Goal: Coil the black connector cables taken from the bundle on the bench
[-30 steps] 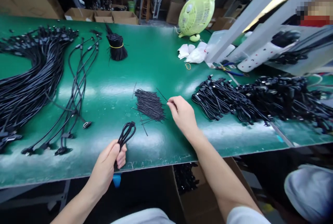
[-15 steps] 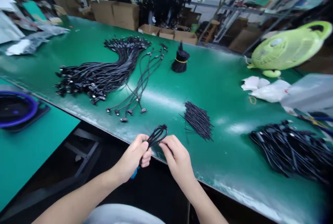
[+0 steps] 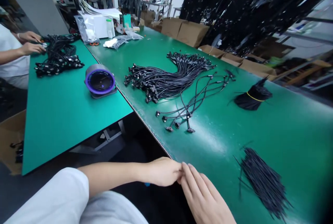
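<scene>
My left hand [image 3: 166, 172] is closed at the table's front edge, its knuckles toward me. Half a second ago a folded black cable stood in it; the hands now hide that cable. Lying against its fingertips is my right hand [image 3: 204, 194], fingers pressed together and bent around the same spot. Whatever is between these fingers is hidden. Several loose black cables [image 3: 179, 113] with connectors lie beyond my hands. A thick bundle of black cables [image 3: 166, 78] is behind them. To the right is a pile of thin black ties [image 3: 264, 182].
Upright on the green table [image 3: 213, 168] is a bunch of black ties with a yellow band [image 3: 253, 95]. A round purple-rimmed device [image 3: 100, 80] stands on the lower side table [image 3: 62, 119]. There, another person's hands [image 3: 32, 43] work by a cable heap [image 3: 59, 57]. Cardboard boxes [image 3: 192, 33] line the back.
The view has swung left, bringing in the side table and the other person; the green fan has left the view. My right hand has closed over my left, and the folded cable is now hidden.
</scene>
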